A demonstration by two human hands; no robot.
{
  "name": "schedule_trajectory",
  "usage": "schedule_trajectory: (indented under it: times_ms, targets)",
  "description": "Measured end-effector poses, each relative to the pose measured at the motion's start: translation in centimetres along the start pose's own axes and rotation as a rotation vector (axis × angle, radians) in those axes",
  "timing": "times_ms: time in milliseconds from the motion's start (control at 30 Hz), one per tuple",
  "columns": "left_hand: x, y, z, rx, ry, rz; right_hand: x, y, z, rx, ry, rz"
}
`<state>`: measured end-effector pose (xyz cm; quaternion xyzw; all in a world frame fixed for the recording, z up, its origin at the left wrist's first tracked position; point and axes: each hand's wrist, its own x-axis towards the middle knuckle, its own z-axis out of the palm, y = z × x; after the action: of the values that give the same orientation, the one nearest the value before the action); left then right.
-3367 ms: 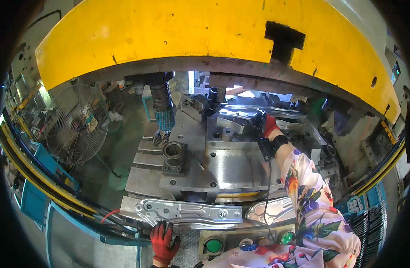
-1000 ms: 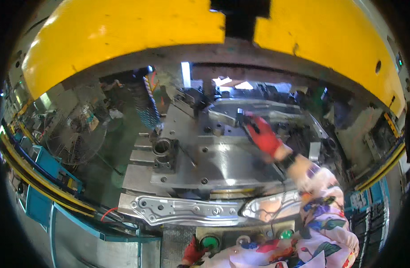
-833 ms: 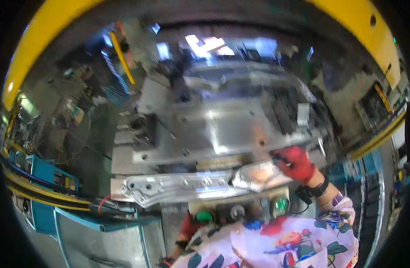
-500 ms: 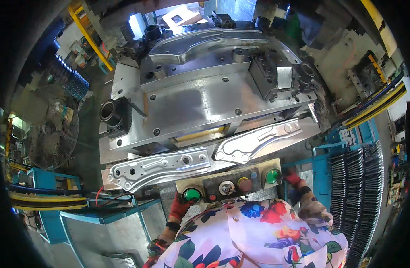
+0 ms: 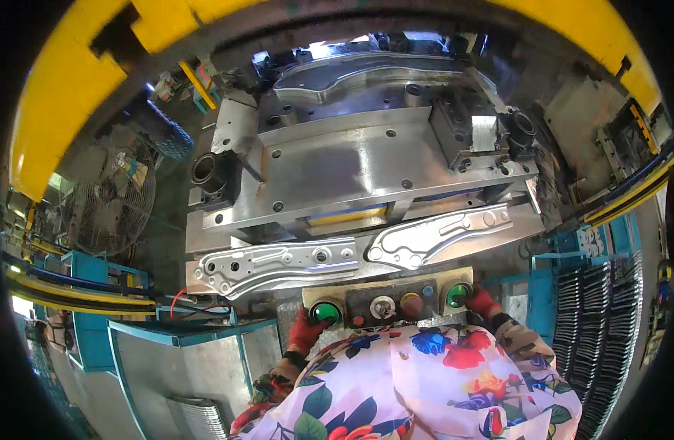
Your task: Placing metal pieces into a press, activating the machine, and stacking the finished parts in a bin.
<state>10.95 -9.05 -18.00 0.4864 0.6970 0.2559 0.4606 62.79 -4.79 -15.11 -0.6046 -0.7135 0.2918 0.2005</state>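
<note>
A control box (image 5: 363, 284) with two green push buttons stands right in front of me. My left hand (image 5: 305, 331), in a red glove, is at the left green button (image 5: 325, 313), its thumb reaching over the button and its fingers apart by the housing. At the other end, my right hand (image 5: 485, 303), also red-gloved, has its digits stretched onto the right green button (image 5: 458, 295). Both hands hold nothing. Just beyond the box lie a left stamped metal part (image 5: 278, 264) and a right stamped metal part (image 5: 436, 236), on the near edge of the press die.
The steel die (image 5: 330, 172) has guide bushings, with a curved form (image 5: 366, 73) at its back. A yellow press frame (image 5: 66, 110) arches overhead. Stacked metal parts (image 5: 597, 330) fill the right side; a blue-framed table (image 5: 183, 337) and a fan (image 5: 113, 198) are left.
A yellow frame part has come into view across the top. My right hand has moved from beside the box onto the right green button. The view has shifted slightly.
</note>
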Motion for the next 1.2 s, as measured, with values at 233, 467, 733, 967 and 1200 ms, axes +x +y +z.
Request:
schedule_trajectory:
  times_ms: [233,467,733,967,1200]
  targets:
    - [-0.7,1.3,-0.4,0.03,0.029,-0.046,0.6,-1.7,-1.0,0.181,-0.261,0.517]
    - [-1.2,5.4,-1.3,0.056,-0.055,-0.101,-0.2,2.8,0.4,0.139,-0.18,0.367]
    - [-2.2,-4.0,-1.5,-0.343,0.055,0.049,6.7,-13.9,-3.9,0.171,0.102,0.337]
    - [-5.2,-10.8,-2.1,-0.412,0.267,-0.063,12.8,-15.9,0.3,0.712,-0.222,0.548]
    - [-5.5,-9.8,-2.5,-0.431,0.06,-0.165,12.7,-15.5,-0.7,0.817,-0.085,0.729]
